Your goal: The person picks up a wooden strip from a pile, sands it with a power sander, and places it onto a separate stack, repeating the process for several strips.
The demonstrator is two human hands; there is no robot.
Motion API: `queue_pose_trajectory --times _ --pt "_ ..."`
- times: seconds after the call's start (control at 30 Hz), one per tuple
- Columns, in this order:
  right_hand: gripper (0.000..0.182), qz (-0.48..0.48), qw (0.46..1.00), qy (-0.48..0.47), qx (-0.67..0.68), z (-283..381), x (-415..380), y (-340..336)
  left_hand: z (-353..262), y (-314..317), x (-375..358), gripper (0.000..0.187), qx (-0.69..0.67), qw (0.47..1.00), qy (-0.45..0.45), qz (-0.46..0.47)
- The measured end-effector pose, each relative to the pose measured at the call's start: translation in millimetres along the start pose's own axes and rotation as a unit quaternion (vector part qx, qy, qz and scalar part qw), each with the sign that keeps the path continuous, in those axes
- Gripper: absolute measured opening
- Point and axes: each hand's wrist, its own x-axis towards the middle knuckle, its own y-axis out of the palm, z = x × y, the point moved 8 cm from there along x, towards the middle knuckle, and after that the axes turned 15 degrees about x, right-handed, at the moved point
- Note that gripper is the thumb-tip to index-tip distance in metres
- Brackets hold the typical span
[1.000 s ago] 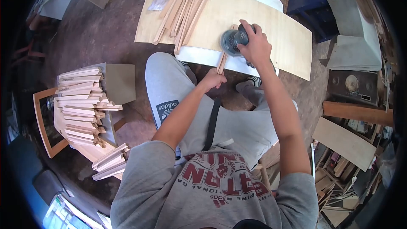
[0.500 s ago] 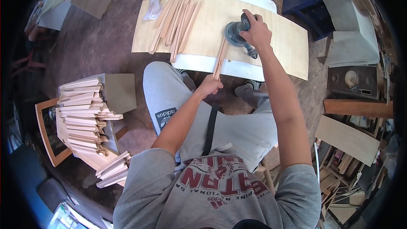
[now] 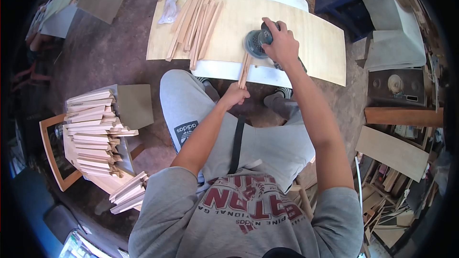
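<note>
My right hand (image 3: 282, 43) is wrapped over the top of a round orbital sander (image 3: 255, 43), whose pad rests on a narrow wooden strip (image 3: 245, 68). Near me, the strip's end is gripped in my left hand (image 3: 234, 94), its fingers curled around the wood. The strip's far part is hidden under the sander. Both lie over a pale plywood board (image 3: 315, 43) with a white panel (image 3: 267, 74) beneath its near edge. A bundle of similar wooden strips (image 3: 196, 24) lies on the board to the left of the sander.
A crumpled clear plastic bag (image 3: 169, 9) sits at the board's left. On my left, many stacked wooden strips (image 3: 93, 129) lie beside an orange-brown wooden frame (image 3: 48, 148). A speaker cabinet (image 3: 397, 86) and a leaning panel (image 3: 392, 153) stand on the right.
My right hand has drawn the sander slightly toward me and to the left along the strip. My left hand keeps its hold on the strip's near end.
</note>
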Motion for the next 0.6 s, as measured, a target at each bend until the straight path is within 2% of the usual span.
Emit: queue_pose_trajectory --times 0.13,0.23,0.37,0.47,0.6 --pt "0.088 -0.003 1.000 0.018 -0.015 -6 18 -3 -1 -2 0 0.026 0.014 1.000 -0.002 -0.002" --pt "0.088 0.027 1.000 0.003 -0.013 6 0 2 -5 -1 0 0.026 0.026 1.000 0.000 -0.006" --pt "0.088 0.016 1.000 -0.022 -0.016 15 -5 2 -1 -3 1 0.021 0.000 1.000 0.004 -0.007" --pt "0.089 0.001 0.999 0.012 -0.030 6 14 0 1 -3 1 0.020 0.002 1.000 0.004 -0.004" --pt "0.089 0.023 0.999 -0.015 -0.033 11 -2 1 -4 -2 -1 0.026 0.022 1.000 0.003 -0.003"
